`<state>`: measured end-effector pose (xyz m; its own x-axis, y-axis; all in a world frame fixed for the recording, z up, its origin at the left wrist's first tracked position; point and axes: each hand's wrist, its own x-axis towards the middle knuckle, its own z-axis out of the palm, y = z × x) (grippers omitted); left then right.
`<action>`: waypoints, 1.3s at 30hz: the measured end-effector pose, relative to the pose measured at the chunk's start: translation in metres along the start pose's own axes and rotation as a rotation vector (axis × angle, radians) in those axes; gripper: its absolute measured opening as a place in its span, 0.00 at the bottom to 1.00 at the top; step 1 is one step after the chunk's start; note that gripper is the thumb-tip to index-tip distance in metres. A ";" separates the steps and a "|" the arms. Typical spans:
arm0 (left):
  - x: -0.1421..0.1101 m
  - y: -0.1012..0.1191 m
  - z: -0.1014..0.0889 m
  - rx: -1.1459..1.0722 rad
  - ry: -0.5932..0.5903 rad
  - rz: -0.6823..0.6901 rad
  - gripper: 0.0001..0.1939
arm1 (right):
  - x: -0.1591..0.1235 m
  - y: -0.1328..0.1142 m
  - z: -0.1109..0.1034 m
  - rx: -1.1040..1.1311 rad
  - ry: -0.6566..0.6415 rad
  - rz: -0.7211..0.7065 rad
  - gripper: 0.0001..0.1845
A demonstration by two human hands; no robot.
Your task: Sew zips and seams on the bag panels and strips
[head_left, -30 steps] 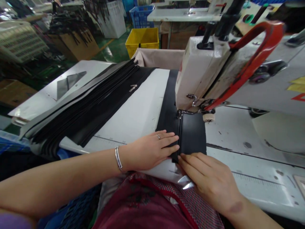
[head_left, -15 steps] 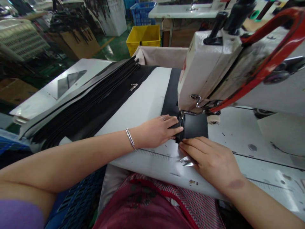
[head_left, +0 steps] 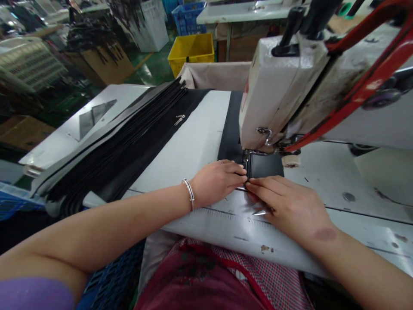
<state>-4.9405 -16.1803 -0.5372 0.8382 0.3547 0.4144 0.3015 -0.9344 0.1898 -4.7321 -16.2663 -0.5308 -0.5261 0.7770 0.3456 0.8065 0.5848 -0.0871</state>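
Note:
A black leather-like panel (head_left: 267,167) with a raised seam lies under the presser foot of a white sewing machine (head_left: 274,99). My left hand (head_left: 219,181) lies on the panel's left side, fingers together and tips against the seam just in front of the foot. On the other side, my right hand (head_left: 287,200) pinches the near edge of the panel by the seam. Silver thread snips (head_left: 262,212) are tucked in that hand, blades pointing left and their handles hidden under the palm. The needle tip cannot be made out.
Left on the table (head_left: 200,129) lies a stack of black panels (head_left: 138,142), with zipper pulls (head_left: 180,119) on top. A red curved bar (head_left: 348,103) crosses the machine head. Behind stand a yellow bin (head_left: 190,49) and a blue crate (head_left: 189,19).
The panel's near edge has shifted slightly away from me towards the foot. My right hand has moved forward with it. My left fingers, spread before, are now closer together at the seam.

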 end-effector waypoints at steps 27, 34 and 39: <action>-0.001 0.000 -0.004 0.330 -0.070 0.165 0.12 | 0.005 0.013 0.012 0.000 0.011 0.128 0.18; 0.010 -0.003 0.000 0.281 -0.054 0.054 0.10 | 0.015 0.013 0.009 -0.060 -0.099 0.232 0.23; 0.016 -0.001 -0.001 0.189 -0.082 -0.064 0.10 | 0.021 0.010 0.007 -0.075 -0.156 0.312 0.26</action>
<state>-4.9278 -16.1732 -0.5300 0.8465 0.4164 0.3317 0.4285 -0.9027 0.0395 -4.7368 -16.2421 -0.5315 -0.2813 0.9452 0.1659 0.9494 0.2992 -0.0950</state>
